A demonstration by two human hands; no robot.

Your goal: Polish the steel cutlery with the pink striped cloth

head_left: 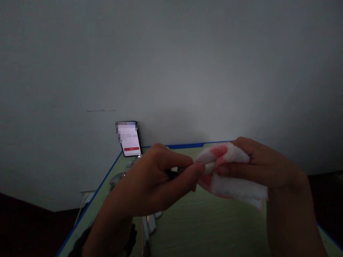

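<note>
My left hand (160, 178) is closed, pinching a slim utensil (210, 167) between thumb and fingers. The utensil's pale end shows between the two hands; a dark part of it lies behind the left fingers, and its kind cannot be made out. A fluffy white cloth with pink patches (233, 185) is gripped in my right hand (257, 164), folded around the utensil's pale end. The right thumb presses on the cloth from the near side. Both hands are raised above the green table (209, 228).
A phone (130, 141) with a lit screen leans against the grey wall (171, 71) at the table's back left corner. Shiny spoons (116, 178) lie along the left side, partly behind my left arm. More cutlery handles (151, 225) show below my left wrist. Blue edging (187, 146) borders the table.
</note>
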